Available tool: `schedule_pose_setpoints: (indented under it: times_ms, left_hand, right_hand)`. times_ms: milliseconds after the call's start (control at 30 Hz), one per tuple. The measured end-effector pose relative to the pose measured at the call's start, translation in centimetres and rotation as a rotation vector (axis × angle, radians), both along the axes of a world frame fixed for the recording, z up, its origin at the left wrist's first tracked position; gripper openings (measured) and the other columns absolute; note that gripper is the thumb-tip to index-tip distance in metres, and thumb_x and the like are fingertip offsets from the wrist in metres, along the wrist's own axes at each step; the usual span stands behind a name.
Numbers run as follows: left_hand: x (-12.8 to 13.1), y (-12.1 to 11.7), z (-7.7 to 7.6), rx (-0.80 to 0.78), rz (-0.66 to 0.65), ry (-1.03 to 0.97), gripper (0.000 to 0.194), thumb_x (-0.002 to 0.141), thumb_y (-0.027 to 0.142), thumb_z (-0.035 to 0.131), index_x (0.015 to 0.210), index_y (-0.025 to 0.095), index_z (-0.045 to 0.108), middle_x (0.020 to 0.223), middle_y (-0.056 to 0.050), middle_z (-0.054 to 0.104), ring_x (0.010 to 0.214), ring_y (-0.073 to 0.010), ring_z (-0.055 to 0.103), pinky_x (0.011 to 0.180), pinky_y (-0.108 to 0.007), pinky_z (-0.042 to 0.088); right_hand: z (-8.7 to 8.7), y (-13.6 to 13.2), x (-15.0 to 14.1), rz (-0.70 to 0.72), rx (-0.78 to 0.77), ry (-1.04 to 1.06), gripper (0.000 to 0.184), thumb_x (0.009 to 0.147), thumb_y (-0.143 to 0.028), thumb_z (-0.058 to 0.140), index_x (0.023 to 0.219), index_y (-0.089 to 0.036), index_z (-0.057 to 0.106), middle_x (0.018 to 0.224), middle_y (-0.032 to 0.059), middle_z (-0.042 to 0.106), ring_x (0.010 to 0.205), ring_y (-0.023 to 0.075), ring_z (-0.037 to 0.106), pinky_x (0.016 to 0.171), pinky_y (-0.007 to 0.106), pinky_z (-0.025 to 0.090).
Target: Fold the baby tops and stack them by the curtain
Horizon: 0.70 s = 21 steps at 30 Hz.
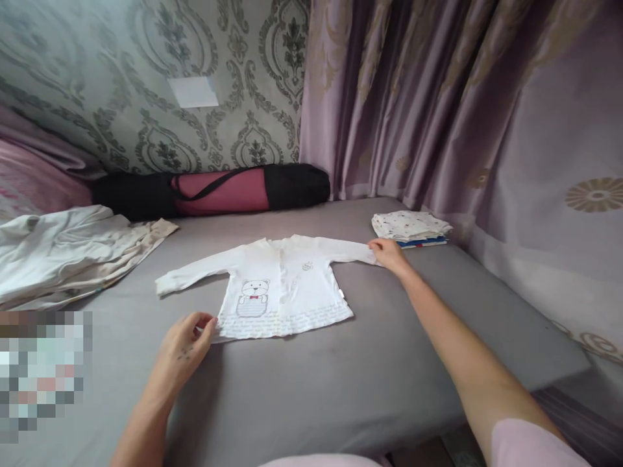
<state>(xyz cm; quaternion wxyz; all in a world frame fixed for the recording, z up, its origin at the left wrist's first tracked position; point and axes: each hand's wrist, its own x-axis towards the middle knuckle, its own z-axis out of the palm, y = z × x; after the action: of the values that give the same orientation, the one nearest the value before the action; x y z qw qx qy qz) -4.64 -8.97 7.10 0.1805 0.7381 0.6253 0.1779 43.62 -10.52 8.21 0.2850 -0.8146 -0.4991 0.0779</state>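
Note:
A small white long-sleeved baby shirt (pixel 282 285) with a bear print lies spread flat on the grey bed sheet (pixel 311 383), sleeves stretched out to both sides. My left hand (pixel 182 347) pinches the shirt's lower left hem corner. My right hand (pixel 387 253) reaches far out and grips the cuff end of the shirt's right sleeve. Both arms are extended over the bed.
A folded stack of small clothes (pixel 411 228) sits at the back right near the purple curtain (pixel 462 110). A heap of white and beige garments (pixel 63 250) lies at the left. A black and pink rolled bag (pixel 219 188) rests along the patterned wall.

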Motion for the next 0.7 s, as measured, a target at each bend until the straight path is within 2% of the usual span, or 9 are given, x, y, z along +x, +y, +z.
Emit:
schedule_pose_setpoints:
  times_ms: [67, 133, 267, 367, 533, 633, 700]
  left_hand:
    - [0.3, 0.3, 0.5, 0.044, -0.039, -0.007, 0.034, 0.078, 0.051, 0.043, 0.081, 0.022, 0.06, 0.078, -0.005, 0.065, 0.071, -0.0208, 0.059, 0.067, -0.031, 0.045]
    - [0.8, 0.6, 1.1, 0.069, -0.091, -0.011, 0.033, 0.079, 0.051, 0.043, 0.08, 0.022, 0.06, 0.079, -0.005, 0.064, 0.071, -0.0203, 0.058, 0.067, -0.031, 0.046]
    - [2.6, 1.3, 1.8, 0.106, -0.207, -0.02, 0.033, 0.084, 0.05, 0.042, 0.082, 0.022, 0.059, 0.08, -0.005, 0.064, 0.073, -0.0202, 0.058, 0.067, -0.031, 0.046]
    - [4.5, 1.7, 1.9, 0.102, -0.301, -0.012, 0.031, 0.088, 0.047, 0.041, 0.085, 0.022, 0.059, 0.083, -0.005, 0.063, 0.076, -0.0202, 0.059, 0.069, -0.031, 0.047]
    - [8.0, 2.2, 2.2, 0.08, -0.458, -0.029, 0.027, 0.09, 0.041, 0.041, 0.089, 0.022, 0.06, 0.088, -0.006, 0.063, 0.081, -0.0206, 0.061, 0.07, -0.031, 0.048]
    - [10.4, 3.2, 2.1, 0.074, -0.532, -0.075, 0.024, 0.09, 0.036, 0.042, 0.091, 0.02, 0.06, 0.09, -0.007, 0.063, 0.08, -0.0198, 0.061, 0.071, -0.031, 0.049]
    - [12.3, 4.5, 1.6, 0.086, -0.564, -0.112, 0.022, 0.089, 0.033, 0.044, 0.093, 0.019, 0.06, 0.092, -0.008, 0.064, 0.08, -0.0197, 0.062, 0.073, -0.032, 0.051]
  right_hand:
    - [-0.9, -0.3, 2.8, -0.118, -0.1, -0.112, 0.029, 0.086, -0.014, 0.048, 0.099, -0.015, 0.074, 0.103, 0.0143, 0.072, 0.097, 0.0244, 0.065, 0.082, 0.032, 0.046]
    - [-1.7, -0.6, 4.3, -0.153, -0.183, -0.182, 0.03, 0.087, -0.016, 0.049, 0.107, -0.014, 0.072, 0.107, 0.0169, 0.07, 0.101, 0.0263, 0.064, 0.084, 0.033, 0.044]
    - [-2.5, -0.4, 4.7, -0.172, -0.301, -0.207, 0.036, 0.087, -0.024, 0.053, 0.118, -0.011, 0.066, 0.118, 0.019, 0.066, 0.111, 0.0276, 0.059, 0.091, 0.033, 0.042]
    - [-2.6, 0.5, 4.6, -0.204, -0.338, -0.149, 0.034, 0.085, -0.027, 0.056, 0.113, -0.012, 0.069, 0.114, 0.0169, 0.068, 0.11, 0.0264, 0.06, 0.09, 0.03, 0.042]
    - [-2.3, 1.6, 5.1, -0.228, -0.329, -0.052, 0.025, 0.077, -0.025, 0.059, 0.094, -0.016, 0.075, 0.087, 0.0098, 0.073, 0.085, 0.0233, 0.066, 0.071, 0.027, 0.046]
    - [-1.8, 2.1, 5.2, -0.25, -0.258, -0.028, 0.028, 0.075, -0.024, 0.057, 0.094, -0.016, 0.075, 0.086, 0.0078, 0.072, 0.083, 0.0216, 0.065, 0.068, 0.025, 0.045]
    - [-1.4, 2.6, 4.8, -0.298, -0.143, -0.001, 0.031, 0.075, -0.026, 0.055, 0.096, -0.015, 0.074, 0.088, 0.0085, 0.072, 0.085, 0.0219, 0.064, 0.07, 0.026, 0.045]
